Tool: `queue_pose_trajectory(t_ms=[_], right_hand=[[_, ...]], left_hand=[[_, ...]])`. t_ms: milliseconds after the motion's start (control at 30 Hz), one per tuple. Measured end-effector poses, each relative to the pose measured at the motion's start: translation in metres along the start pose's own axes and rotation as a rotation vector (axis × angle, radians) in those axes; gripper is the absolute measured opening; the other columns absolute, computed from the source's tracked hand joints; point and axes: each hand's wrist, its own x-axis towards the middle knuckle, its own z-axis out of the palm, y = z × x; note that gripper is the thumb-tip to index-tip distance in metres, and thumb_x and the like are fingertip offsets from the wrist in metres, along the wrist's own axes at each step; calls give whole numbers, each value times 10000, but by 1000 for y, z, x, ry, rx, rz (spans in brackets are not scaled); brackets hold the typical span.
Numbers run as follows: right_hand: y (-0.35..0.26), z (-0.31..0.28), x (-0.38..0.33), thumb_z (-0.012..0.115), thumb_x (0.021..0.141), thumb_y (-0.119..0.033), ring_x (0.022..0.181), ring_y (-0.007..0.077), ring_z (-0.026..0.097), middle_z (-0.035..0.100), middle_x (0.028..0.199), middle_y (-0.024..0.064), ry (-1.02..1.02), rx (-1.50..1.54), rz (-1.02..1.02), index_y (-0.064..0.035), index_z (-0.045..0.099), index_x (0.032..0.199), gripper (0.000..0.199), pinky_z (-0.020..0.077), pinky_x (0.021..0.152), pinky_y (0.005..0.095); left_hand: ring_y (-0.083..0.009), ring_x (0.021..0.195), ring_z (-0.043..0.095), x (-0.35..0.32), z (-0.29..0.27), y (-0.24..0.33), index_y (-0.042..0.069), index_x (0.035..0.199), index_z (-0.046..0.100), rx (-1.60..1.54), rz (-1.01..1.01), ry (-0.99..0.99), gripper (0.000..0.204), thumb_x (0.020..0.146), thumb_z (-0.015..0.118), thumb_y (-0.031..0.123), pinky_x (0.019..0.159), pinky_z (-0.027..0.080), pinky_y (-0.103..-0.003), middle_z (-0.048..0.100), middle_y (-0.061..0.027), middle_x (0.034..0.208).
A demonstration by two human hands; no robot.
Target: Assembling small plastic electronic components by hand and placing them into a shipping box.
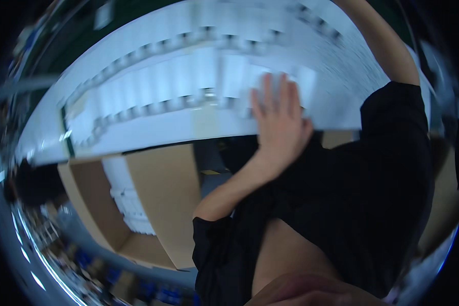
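Observation:
My left hand (282,122) lies palm down with fingers spread over a few white oblong pieces (234,76) at the near end of a row on the white table (163,130). The fingers touch or hover just above them; blur hides which. Two long rows of such white pieces (158,79), their near ends dark, curve across the table to the left. My right forearm (380,38) stretches away over the table's right side, and its hand is beyond the upper edge of the picture.
An open cardboard box (166,204) stands below the table's near edge at the left, with white pieces (130,206) stacked inside. Small dark-ended items (319,23) lie at the table's far right. Strips of tape (205,120) cross the table. Blurred blue items (168,295) sit lower left.

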Motion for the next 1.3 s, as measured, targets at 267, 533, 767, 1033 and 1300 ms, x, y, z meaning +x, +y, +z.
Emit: queue_pose_trajectory(t_ms=[267,533,767,1033,1300], right_hand=[[154,5,-177,649,855,-115,668,257,607,666,779,107,125,-213,-312,9,687,876,131,488,619,330],[158,26,-148,618,863,-106,814,310,579,603,875,141,-102,-551,-358,-27,623,843,82,481,720,380],[84,34,-166,651,895,-49,665,131,504,580,761,33,-97,160,-186,-26,630,863,45,406,608,246],[50,66,-192,631,814,101,614,190,498,589,794,93,107,45,-239,35,618,984,182,430,571,278],[41,83,-194,641,811,106,581,202,532,635,788,109,251,-181,-270,41,630,1031,230,453,565,300]], left_hand=[[-458,1359,380,4,40,32,-55,1317,525,120,51,40,604,761,699,104,1108,216,-611,454,-245,1431],[-309,1269,522,6,4,34,-13,1425,448,-513,-294,436,563,899,626,80,1087,357,-376,481,-183,1437],[-261,1311,466,2,-19,10,-38,1416,412,-1851,-541,311,438,1005,490,93,1050,405,-372,483,-213,1424],[-121,1073,547,6,-14,23,-35,1448,405,-1692,-544,110,490,1006,569,95,938,445,-239,583,-116,1287],[-123,1077,531,1,-25,21,-39,1472,371,-1559,-462,90,525,1011,561,125,934,428,-237,548,-116,1328]])
